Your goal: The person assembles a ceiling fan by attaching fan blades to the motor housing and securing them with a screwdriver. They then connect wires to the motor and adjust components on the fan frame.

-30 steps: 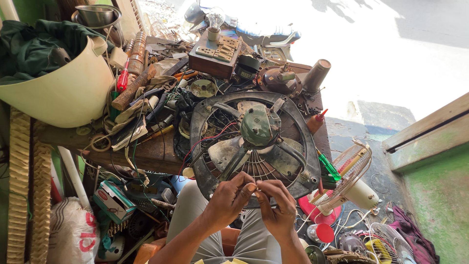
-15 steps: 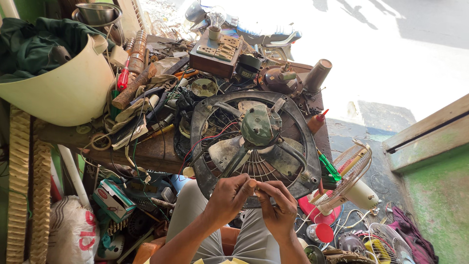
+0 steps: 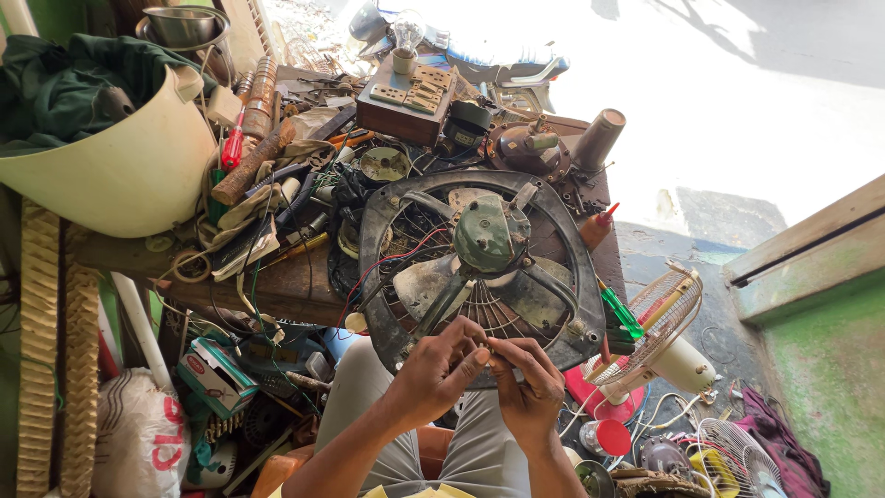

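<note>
A round dark exhaust fan (image 3: pixel 479 267) with a green motor at its hub and dusty blades lies flat on a cluttered wooden workbench (image 3: pixel 277 286). My left hand (image 3: pixel 438 369) and my right hand (image 3: pixel 527 387) meet at the fan's near rim. Both pinch a small thin part, likely a wire, between their fingertips; it is too small to make out. A red wire runs across the fan's grille toward my hands.
A cream tub (image 3: pixel 111 166) with green cloth stands at the left. Tools, a red screwdriver (image 3: pixel 230 148) and a wooden switch board with a bulb (image 3: pixel 406 92) crowd the bench. A small white fan (image 3: pixel 659 337) and fan guards lie on the floor at the right.
My hands stay at the fan's near rim; the fingers have shifted slightly closer together. The fan has not moved.
</note>
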